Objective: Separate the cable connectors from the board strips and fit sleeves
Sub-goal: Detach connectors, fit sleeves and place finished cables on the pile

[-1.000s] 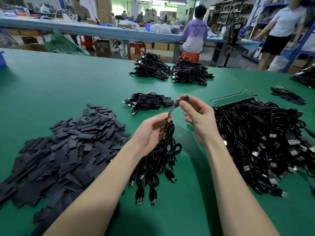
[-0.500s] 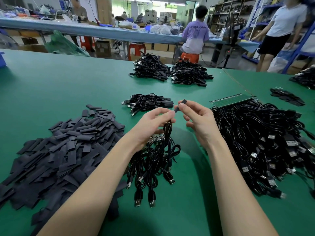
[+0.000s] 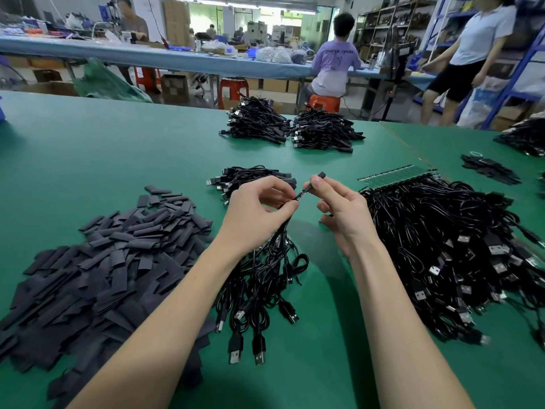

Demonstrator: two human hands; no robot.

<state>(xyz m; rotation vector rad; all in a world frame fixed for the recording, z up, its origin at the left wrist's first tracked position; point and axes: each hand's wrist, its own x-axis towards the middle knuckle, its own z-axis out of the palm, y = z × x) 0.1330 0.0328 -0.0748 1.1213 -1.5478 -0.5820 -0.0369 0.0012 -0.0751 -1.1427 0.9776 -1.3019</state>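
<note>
Green desk [image 3: 118, 149] carries everything. Biggest: tangle of black USB cables [image 3: 460, 249] along the right edge, with a green board strip [image 3: 392, 176] at its far end. Next: heap of flat black sleeves [image 3: 103, 261] at the left edge toward the near corner. Two finished-looking cable piles [image 3: 289, 128] sit at the far edge, side by side, and a smaller pile [image 3: 250, 175] lies mid-desk just beyond the hands. Small bundle of cables [image 3: 259, 284] hangs from the left hand [image 3: 256, 211], plugs resting on the desk. Left hand pinches one cable end between thumb and forefinger. Right hand [image 3: 342, 208] pinches a short black sleeve [image 3: 314, 183], tilted, its lower end at the left fingertips.
</note>
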